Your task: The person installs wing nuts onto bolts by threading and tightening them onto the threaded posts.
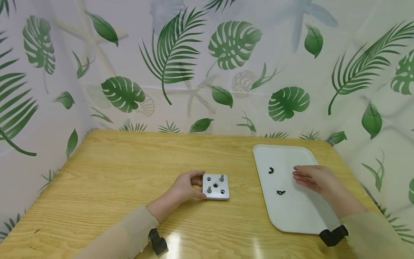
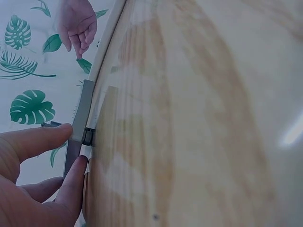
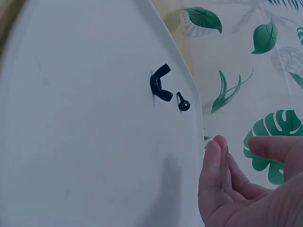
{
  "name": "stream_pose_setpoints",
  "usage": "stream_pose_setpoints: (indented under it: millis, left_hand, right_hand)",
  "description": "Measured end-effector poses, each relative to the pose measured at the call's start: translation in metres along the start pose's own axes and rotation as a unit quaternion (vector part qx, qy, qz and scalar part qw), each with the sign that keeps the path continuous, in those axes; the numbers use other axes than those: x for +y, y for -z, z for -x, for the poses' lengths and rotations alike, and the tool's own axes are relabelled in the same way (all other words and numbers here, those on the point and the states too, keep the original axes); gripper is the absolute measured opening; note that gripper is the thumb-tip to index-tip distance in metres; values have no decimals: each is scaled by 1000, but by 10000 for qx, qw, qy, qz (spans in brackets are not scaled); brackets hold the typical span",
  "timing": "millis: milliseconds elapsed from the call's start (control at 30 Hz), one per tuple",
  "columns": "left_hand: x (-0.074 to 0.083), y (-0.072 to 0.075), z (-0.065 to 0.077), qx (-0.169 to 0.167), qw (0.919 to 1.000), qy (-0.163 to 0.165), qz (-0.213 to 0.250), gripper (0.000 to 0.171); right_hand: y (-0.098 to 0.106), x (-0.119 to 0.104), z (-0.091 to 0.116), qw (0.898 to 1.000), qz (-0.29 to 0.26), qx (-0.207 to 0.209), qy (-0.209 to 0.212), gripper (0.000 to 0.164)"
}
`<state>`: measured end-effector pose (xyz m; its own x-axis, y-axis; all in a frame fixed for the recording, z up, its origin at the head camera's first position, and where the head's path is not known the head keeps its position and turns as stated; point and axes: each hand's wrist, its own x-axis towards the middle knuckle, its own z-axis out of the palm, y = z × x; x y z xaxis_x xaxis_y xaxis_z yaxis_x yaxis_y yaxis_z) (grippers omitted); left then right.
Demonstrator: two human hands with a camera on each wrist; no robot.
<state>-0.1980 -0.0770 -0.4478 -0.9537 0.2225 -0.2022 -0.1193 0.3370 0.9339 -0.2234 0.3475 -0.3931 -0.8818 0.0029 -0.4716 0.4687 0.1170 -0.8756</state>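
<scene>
A square silver metal plate [image 1: 216, 179] lies on the table, with several round holes and two bolts [image 1: 221, 178] standing upright from it. My left hand [image 1: 185, 185] grips the plate by its left side, thumb at the near corner and fingers at the far one. Over the white tray [image 1: 291, 217] hovers my right hand [image 1: 313, 177], its fingers loosely extended and nothing between them. Two small black wing nuts lie in that tray: one [image 1: 271, 170] farther back, the other [image 1: 280, 192] nearer. The right wrist view shows both nuts [image 3: 155, 85] left of the fingers.
The wooden table [image 1: 129, 158] extends on both sides of the plate. The tray has a raised rim and stands at the table's right. A leaf-printed cloth [image 1: 194, 64] encloses the back and sides. Each wrist wears a black camera strap [image 1: 157, 241].
</scene>
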Motion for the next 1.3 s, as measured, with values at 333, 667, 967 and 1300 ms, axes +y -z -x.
stream_pose_setpoints:
  millis: [333,667,967,1300]
  left_hand:
    - [1,0,2,18,10000,5,31,82]
    - [-1,0,3,18,10000,19,-20,83]
    - [-1,0,0,23,9999,-93,-92,82]
    - [-3,0,-1,7,9999,-96,-35,82]
  right_hand:
    - [-23,0,-18,10000,19,33,56,56]
    - [-37,7,-33,9925,1049,500,383,59]
    - [-50,9,-45,9821,1621,823,498,51]
    - [-58,12,-51,9614,2378,1259,572,47]
